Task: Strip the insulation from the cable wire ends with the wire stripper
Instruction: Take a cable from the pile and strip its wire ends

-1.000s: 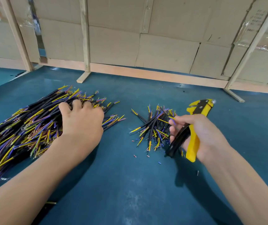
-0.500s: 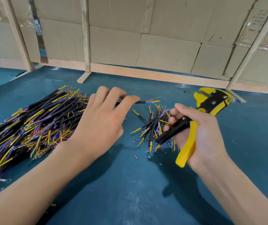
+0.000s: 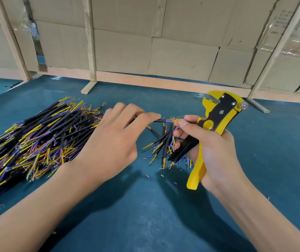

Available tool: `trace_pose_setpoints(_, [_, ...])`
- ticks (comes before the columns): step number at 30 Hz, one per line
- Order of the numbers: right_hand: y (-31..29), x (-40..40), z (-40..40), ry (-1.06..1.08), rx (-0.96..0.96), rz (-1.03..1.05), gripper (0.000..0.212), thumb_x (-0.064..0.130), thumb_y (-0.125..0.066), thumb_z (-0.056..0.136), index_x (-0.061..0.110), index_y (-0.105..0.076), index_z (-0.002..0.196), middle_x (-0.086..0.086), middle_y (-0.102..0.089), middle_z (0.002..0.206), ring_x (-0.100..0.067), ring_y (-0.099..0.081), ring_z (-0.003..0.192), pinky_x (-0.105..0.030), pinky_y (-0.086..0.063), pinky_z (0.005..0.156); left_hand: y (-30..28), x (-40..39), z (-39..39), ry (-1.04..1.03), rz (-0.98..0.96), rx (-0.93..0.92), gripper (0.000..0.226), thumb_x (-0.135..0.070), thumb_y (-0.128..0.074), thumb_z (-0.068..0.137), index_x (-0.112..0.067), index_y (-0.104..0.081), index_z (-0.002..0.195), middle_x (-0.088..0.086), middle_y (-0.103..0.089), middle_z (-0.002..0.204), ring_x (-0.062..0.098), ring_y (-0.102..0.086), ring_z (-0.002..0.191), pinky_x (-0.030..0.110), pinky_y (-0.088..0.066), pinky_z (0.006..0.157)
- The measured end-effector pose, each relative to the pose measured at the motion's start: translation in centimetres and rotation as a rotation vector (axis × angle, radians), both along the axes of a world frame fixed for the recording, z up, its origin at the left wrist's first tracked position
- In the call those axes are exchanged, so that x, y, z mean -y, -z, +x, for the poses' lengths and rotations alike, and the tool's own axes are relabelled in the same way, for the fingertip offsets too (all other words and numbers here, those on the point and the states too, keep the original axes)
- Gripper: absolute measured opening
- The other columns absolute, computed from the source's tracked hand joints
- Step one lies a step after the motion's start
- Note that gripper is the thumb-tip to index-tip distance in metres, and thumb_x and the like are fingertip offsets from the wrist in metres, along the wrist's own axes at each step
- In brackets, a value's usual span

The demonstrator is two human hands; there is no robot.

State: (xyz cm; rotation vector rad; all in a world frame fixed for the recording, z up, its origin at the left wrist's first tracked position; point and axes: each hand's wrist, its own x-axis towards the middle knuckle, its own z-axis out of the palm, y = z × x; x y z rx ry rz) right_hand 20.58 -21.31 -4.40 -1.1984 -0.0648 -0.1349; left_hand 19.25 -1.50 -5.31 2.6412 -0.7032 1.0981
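Observation:
My left hand [image 3: 116,140] pinches one black cable [image 3: 159,121] above the blue table, its coloured wire ends pointing right. My right hand [image 3: 212,150] grips the yellow and black wire stripper [image 3: 216,122], jaws up and to the rear, and its thumb and forefinger touch the cable's wire ends [image 3: 174,120]. A large pile of black cables [image 3: 36,140] with yellow, blue and red ends lies at the left. A smaller pile of cables [image 3: 165,144] lies between my hands.
Small cut bits of insulation [image 3: 147,176] are scattered on the blue table [image 3: 145,215] near the small pile. Wooden frame feet [image 3: 89,87] and cardboard panels [image 3: 181,59] stand along the table's far edge.
My left hand lifted one cable out of the large pile and carried it right. My right hand raised the stripper and moved in, its fingertips now meeting the cable's wire ends.

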Motion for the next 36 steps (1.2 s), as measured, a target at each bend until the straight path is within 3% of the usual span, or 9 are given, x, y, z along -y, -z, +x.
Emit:
trace_pose_setpoints(5, [-0.2,-0.1,-0.2,-0.036,0.049,0.027,0.012,0.000,-0.075,0.076,0.005,-0.071,0.086,-0.023,-0.070,0.084,-0.029,-0.065,0.066,-0.038,-0.051,0.057,0.2,-0.1,-0.1,0.086,-0.054,-0.054,0.072,0.015,-0.037,0.068,-0.009,-0.063,0.132,0.013,-0.060,0.106,0.037,-0.057,0.090,0.055,-0.047,0.077])
trace_pose_setpoints(8, [-0.3,-0.1,-0.2,-0.051,0.051,0.008,0.011,0.003,-0.073,0.072,0.006,-0.071,0.082,-0.019,-0.065,0.075,-0.028,-0.062,0.062,-0.038,-0.051,0.058,0.4,-0.2,0.0,0.142,-0.075,-0.057,0.063,0.015,-0.044,0.078,-0.010,-0.063,0.132,0.011,-0.059,0.106,0.035,-0.056,0.090,0.052,-0.046,0.077])
trace_pose_setpoints(13, [-0.3,-0.3,-0.4,-0.085,0.022,-0.008,0.010,0.005,-0.071,0.070,0.011,-0.073,0.078,-0.015,-0.064,0.072,-0.026,-0.061,0.060,-0.037,-0.052,0.055,0.7,0.3,-0.1,0.175,-0.116,0.026,0.027,-0.016,-0.059,0.100,-0.015,-0.069,0.125,0.006,-0.062,0.102,0.030,-0.060,0.087,0.045,-0.049,0.075])
trace_pose_setpoints(21, [-0.1,-0.5,-0.3,-0.079,0.005,0.004,0.012,0.004,-0.071,0.071,0.007,-0.072,0.082,-0.015,-0.064,0.072,-0.026,-0.061,0.060,-0.036,-0.052,0.055,0.8,0.2,-0.2,0.158,-0.208,0.038,0.021,-0.020,-0.062,0.100,-0.013,-0.071,0.117,0.002,-0.067,0.101,0.025,-0.064,0.089,0.041,-0.052,0.077])
trace_pose_setpoints(28, [-0.5,0.3,0.6,0.004,-0.042,0.095,0.019,0.004,-0.070,0.067,0.005,-0.068,0.086,-0.013,-0.060,0.067,-0.024,-0.059,0.057,-0.037,-0.051,0.053,0.8,-0.8,0.2,0.088,-0.311,-0.026,0.020,-0.034,-0.063,0.097,-0.018,-0.072,0.105,-0.006,-0.066,0.092,0.019,-0.062,0.073,0.041,-0.053,0.067])
trace_pose_setpoints(36, [-0.6,0.7,1.0,0.019,-0.094,0.184,0.033,0.004,-0.069,0.064,0.002,-0.064,0.096,-0.014,-0.060,0.071,-0.023,-0.057,0.057,-0.036,-0.051,0.054,1.5,-1.8,1.1,0.005,-0.342,-0.107,0.016,-0.019,-0.070,0.094,-0.018,-0.076,0.108,-0.003,-0.063,0.098,0.019,-0.059,0.087,0.033,-0.050,0.082])
